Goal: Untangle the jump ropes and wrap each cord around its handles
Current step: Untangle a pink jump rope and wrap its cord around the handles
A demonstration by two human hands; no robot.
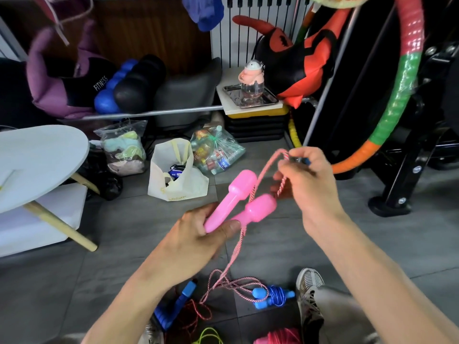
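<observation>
- The left hand (198,234) sits just below the centre of the view and is closed around the lower ends of two pink handles (238,199), thumb pressed across them; the handles lie side by side, their bulbous ends pointing toward 1 o'clock.
- The right hand (305,180) is up at about 2 o'clock from the handles, its fingers pinched on a raised loop of the pink-and-white cord (236,252).
- From that pinch the cord runs down to the tops of the handles, then hangs past the left thumb toward 6 o'clock, where it ends in loose loops on the grey tiled floor (273,244).
- At 5 o'clock from the left hand a blue jump rope (274,295) lies on the floor, its cord already wound around its two handles.
- At 7 o'clock lies a blue-handled rope with red cord (173,309), still loose.
- Along the bottom edge show a yellow-green cord (208,336) and a wound pink-red bundle (280,336), both cut off by the frame.
- A shoe (309,289) stands just right of the blue jump rope.
- A white bag (173,175) stands on the floor at 11 o'clock from the handles.
</observation>
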